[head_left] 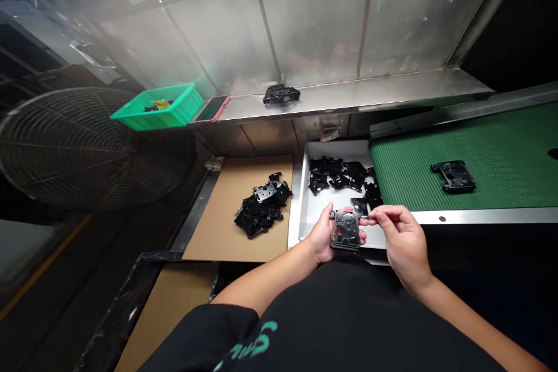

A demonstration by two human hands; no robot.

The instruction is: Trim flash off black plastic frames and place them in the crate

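1. Left hand (321, 238): palm up, fingers partly curled under a flat black part (346, 231), which it holds just in front of the dark shirt (331, 314), over the tray's near edge.
2. Right hand (405, 244): thumb and forefinger pinched together beside the part's right edge; whether anything small sits between them cannot be told.
3. White tray (306, 192): its left wall borders the cardboard sheet, its right side the conveyor. Black pieces (340, 174) occupy the back and right; pale floor shows at front left.
4. Cardboard sheet (218, 232): bears a loose heap (261, 209) right of centre; exposed board extends widest to the left of the heap and toward the near edge.
5. Metal rail (479, 216): the conveyor's near edge, to the right of the tray.
6. Green belt (514, 157): ribbed; one black assembly (455, 176) lies on it, with belt surface visible on all sides.
7. Metal ledge (370, 93): runs behind the work surface, carrying, from left, a green bin (161, 107), a pink-edged phone (213, 108) and a stack of black parts (281, 94). Bare metal continues rightward.
8. Background: a large caged fan (91, 148) at left; a metal panel wall (318, 23) above the ledge.
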